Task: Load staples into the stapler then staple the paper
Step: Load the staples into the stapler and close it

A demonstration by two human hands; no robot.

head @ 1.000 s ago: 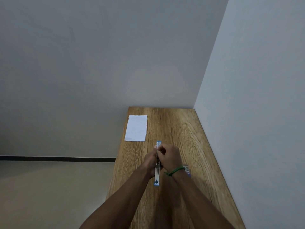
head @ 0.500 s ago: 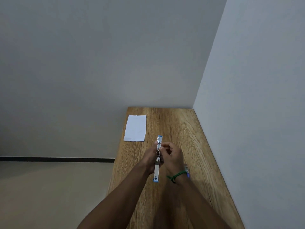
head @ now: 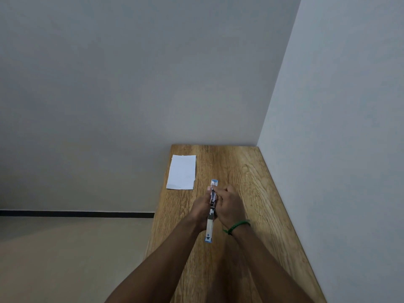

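Stapler (head: 209,226) in left hand (head: 200,209), right hand (head: 229,206)

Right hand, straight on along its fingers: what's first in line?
The stapler. The right hand points forward-left, with its fingertips at the stapler's far half, which the left hand holds. Past that, the line runs roughly toward the paper, though depth is unclear.

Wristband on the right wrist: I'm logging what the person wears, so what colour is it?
Green. The wristband shows best in the head view, the only one.
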